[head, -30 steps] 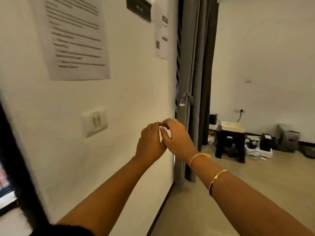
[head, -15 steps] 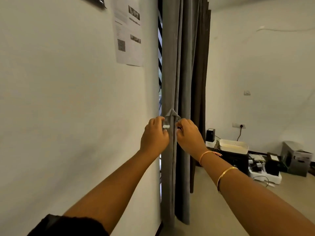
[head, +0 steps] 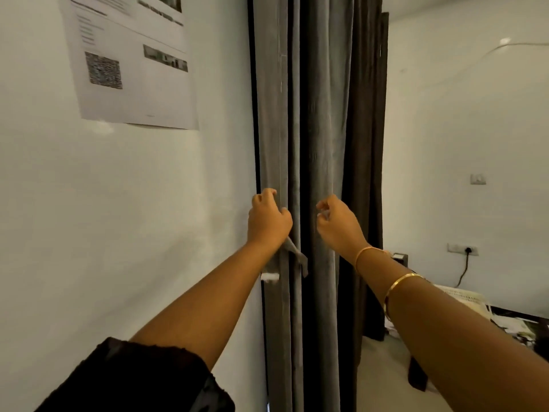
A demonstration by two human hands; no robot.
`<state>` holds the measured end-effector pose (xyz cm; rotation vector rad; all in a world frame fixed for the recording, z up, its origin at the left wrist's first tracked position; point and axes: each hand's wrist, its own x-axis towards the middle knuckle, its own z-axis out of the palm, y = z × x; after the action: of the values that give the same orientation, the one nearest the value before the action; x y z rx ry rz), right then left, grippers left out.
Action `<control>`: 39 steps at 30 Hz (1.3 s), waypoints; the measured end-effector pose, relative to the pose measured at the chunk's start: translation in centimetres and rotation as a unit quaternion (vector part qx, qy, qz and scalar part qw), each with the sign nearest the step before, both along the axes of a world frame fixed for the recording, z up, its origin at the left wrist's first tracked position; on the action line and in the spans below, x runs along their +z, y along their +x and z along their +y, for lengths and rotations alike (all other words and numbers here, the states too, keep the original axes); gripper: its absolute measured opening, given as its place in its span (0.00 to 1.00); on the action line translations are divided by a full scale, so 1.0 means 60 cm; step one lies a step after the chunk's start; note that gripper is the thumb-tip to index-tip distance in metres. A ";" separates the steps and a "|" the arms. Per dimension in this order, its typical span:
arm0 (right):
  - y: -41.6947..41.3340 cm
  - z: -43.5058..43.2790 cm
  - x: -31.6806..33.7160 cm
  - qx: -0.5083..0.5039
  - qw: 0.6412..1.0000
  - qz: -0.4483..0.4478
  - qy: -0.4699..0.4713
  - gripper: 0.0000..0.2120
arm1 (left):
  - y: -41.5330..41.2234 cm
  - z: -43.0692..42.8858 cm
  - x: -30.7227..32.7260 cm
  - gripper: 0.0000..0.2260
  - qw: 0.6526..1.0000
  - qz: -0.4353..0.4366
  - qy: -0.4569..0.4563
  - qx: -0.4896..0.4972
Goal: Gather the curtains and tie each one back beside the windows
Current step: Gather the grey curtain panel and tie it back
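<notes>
Gripping the edge fold of the tall grey plush fabric curtain (head: 323, 129) beside the white wall (head: 148, 203), our left hand (head: 269, 221) is curled round it; right hand (head: 338, 226) curled at next fold, grasp unclear. We judge it soft, heavy, bunchable: hold mid-height

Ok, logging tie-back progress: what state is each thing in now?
grey curtain: bunched in folds, untied.
tie-back strap: dangling loose.
left hand: grips the curtain's left edge.
right hand: fingers curled at a fold; grip unclear.
dark curtain: hanging gathered.
wall socket: plug in.
</notes>
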<state>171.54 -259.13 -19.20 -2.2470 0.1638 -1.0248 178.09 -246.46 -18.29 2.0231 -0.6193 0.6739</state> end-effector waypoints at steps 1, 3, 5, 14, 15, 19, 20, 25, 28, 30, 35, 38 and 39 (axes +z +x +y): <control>0.029 -0.022 0.004 0.006 1.000 -0.003 0.007 0.09 | 0.028 -0.019 0.005 0.19 1.000 -0.003 -0.006 0.009; 0.085 -0.057 0.011 0.022 0.999 -0.007 0.036 0.09 | 0.083 -0.054 0.012 0.21 1.000 -0.010 -0.013 0.026; 0.142 -0.088 0.018 0.042 0.998 -0.018 0.049 0.10 | 0.131 -0.089 0.017 0.24 0.998 -0.019 -0.022 0.048; 0.316 -0.147 0.077 0.190 0.974 -0.079 0.091 0.22 | 0.234 -0.169 0.062 0.24 0.982 -0.146 -0.087 0.086; 0.331 -0.147 0.090 0.215 0.968 -0.090 0.096 0.23 | 0.239 -0.175 0.074 0.23 0.978 -0.168 -0.091 0.086; 0.364 -0.136 0.135 0.292 0.937 -0.141 0.133 0.26 | 0.246 -0.185 0.116 0.20 0.959 -0.247 -0.086 0.110; 0.368 -0.135 0.146 0.311 0.928 -0.147 0.140 0.26 | 0.247 -0.189 0.127 0.19 0.954 -0.260 -0.081 0.128; 0.384 -0.155 0.198 0.329 0.920 -0.197 0.077 0.07 | 0.251 -0.205 0.184 0.19 0.940 -0.260 -0.055 0.215; 0.386 -0.183 0.212 0.282 0.933 -0.213 0.067 0.05 | 0.244 -0.208 0.191 0.25 0.930 -0.260 -0.008 0.261; 0.392 -0.205 0.210 0.228 0.946 -0.220 0.067 0.10 | 0.240 -0.204 0.184 0.29 0.917 -0.266 0.023 0.295; 0.402 -0.227 0.200 0.234 0.949 -0.211 0.021 0.15 | 0.224 -0.203 0.179 0.33 0.907 -0.266 0.036 0.325; 0.390 -0.211 0.200 0.303 0.929 -0.213 -0.013 0.09 | 0.220 -0.220 0.181 0.34 0.906 -0.252 0.058 0.334; 0.385 -0.205 0.199 0.327 0.920 -0.216 -0.013 0.07 | 0.221 -0.226 0.183 0.34 0.907 -0.241 0.070 0.338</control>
<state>194.64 -271.42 -7.24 -1.8180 -0.7448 -1.0947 191.36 -260.02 -7.31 2.2174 -0.2158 1.6152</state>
